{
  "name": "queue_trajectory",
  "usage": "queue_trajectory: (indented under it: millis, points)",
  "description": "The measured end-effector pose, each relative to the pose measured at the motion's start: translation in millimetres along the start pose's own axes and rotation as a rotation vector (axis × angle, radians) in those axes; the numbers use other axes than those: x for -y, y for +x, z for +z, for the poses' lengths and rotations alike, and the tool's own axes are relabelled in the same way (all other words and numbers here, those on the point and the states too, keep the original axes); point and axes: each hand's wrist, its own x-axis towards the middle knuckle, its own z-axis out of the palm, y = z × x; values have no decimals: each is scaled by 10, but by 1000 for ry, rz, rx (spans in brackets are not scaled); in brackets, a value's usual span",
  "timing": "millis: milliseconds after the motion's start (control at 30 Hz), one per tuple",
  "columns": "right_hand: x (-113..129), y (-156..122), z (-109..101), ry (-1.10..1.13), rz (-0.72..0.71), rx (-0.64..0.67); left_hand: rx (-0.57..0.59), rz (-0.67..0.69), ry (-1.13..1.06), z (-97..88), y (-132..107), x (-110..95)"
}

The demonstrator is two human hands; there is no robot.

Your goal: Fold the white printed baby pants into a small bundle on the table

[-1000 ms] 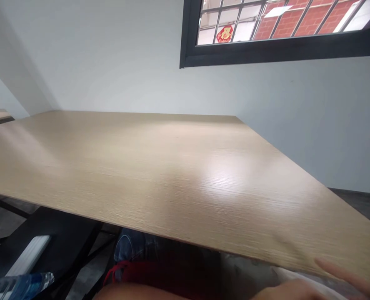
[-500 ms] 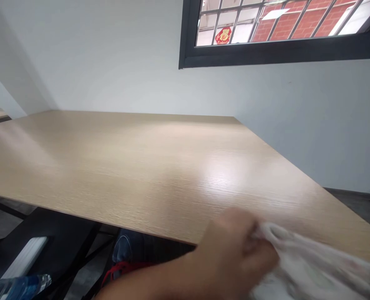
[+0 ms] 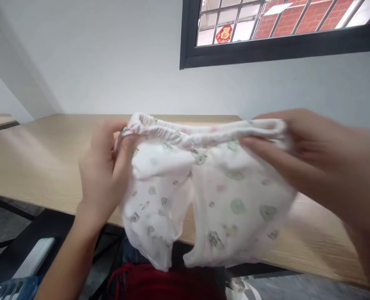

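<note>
A pair of small white baby pants [image 3: 235, 200] with green, pink and dark prints hangs in front of me above the table's near edge. Its gathered elastic waistband runs across the top, and there is a gap between the two legs. My left hand [image 3: 102, 166] is closed on the left end of the waistband, thumb on the near side. At the other end, my right hand [image 3: 316, 154] pinches the band, slightly blurred. Between both hands the waistband is spread wide. The lower edges of the legs hang loose.
A light wood table [image 3: 47, 166] reaches back to a white wall with a dark-framed window [image 3: 256, 50]. At lower left are a black seat [image 3: 56, 233], a white flat object [image 3: 35, 256] and a blue-labelled plastic bottle [image 3: 11, 288]. Something patterned [image 3: 243, 289] lies below the table edge.
The white cloth has come from the lower right to the middle, raised and spread out. Both hands now hold it; before, only one hand was in view, gripping it near the table.
</note>
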Motion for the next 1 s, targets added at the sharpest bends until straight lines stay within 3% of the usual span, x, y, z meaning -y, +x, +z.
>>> queue_trajectory:
  millis: [67,167,233,367,467,567,633,767,833,900,1000]
  points:
    - [-60,161,304,33,-26,43,153,-29,107,151,97,221]
    - [-322,301,863,54,68,358,499,-77,226,565,193,561]
    - [-519,338,1224,-17,117,538,671,-101,280,893,206,753]
    - [-766,350,1751,-119,161,693,778,-119,309,1416,166,995]
    - [-857,355,1947,-129,187,729,794,-123,316,1576,167,1064]
    - [-920,377,2009,-162,174,714,782,-118,297,1534,194,1076]
    - [-891,380,1980,-153,142,634,779,-112,268,1424,181,1058]
    - [-468,256,1778,194,22,480,896,-64,140,1125,4,946]
    - [-123,140,1678,425,-70,538,992,-30,58,972,-135,854]
    - [187,44,1661,577,-228,676,1065,2,-10,805,-287,747]
    - [406,47,1873,582,-456,847,1177,89,-49,474,-539,570]
